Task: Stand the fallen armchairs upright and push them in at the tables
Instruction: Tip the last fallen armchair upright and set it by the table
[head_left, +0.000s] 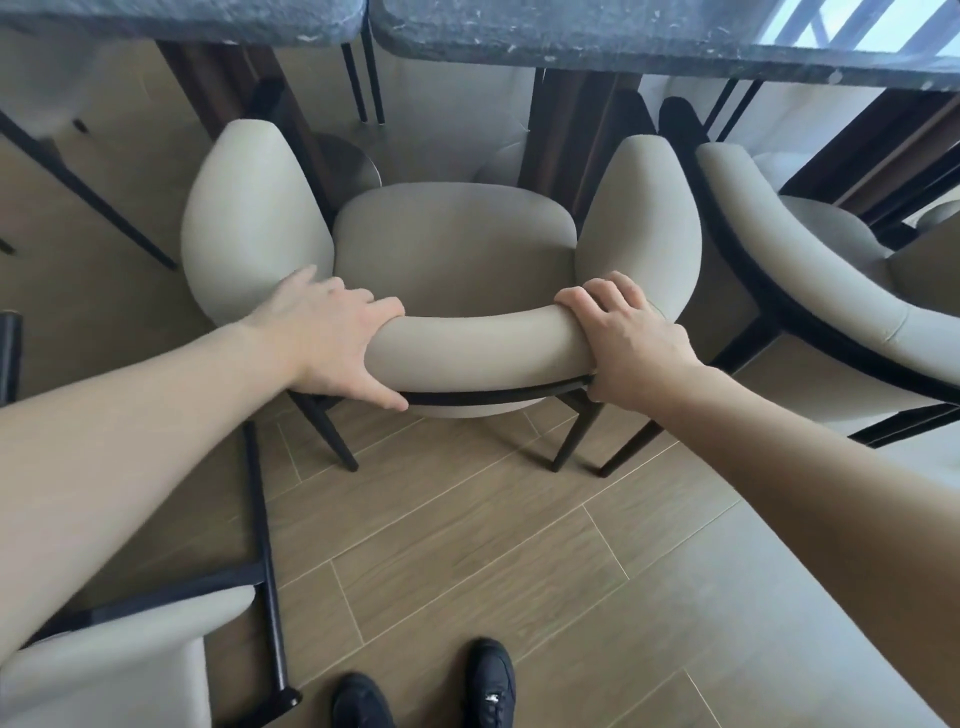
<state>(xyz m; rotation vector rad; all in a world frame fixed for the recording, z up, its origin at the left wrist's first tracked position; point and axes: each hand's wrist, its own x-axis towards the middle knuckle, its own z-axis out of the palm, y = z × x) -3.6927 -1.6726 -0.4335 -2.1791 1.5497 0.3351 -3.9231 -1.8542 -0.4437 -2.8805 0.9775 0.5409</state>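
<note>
Armchair (457, 249) beige, black frame. Tables (623, 36) at 12 o'clock: dark grey, white flecks. Floor (467, 545) brown wood-plank, shoes (488, 686) black.

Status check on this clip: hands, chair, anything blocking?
Left hand and right hand grip the backrest. Centre armchair upright, facing the table. Fallen armchair lower left; tilted armchair close right.

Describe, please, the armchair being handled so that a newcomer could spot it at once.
Start at the dark stone tables along the top. Just below the gap between them stands an upright beige armchair on thin black legs. Unlike the tipped armchairs at the lower left and right, its curved backrest is gripped by both hands, left and right.
</note>
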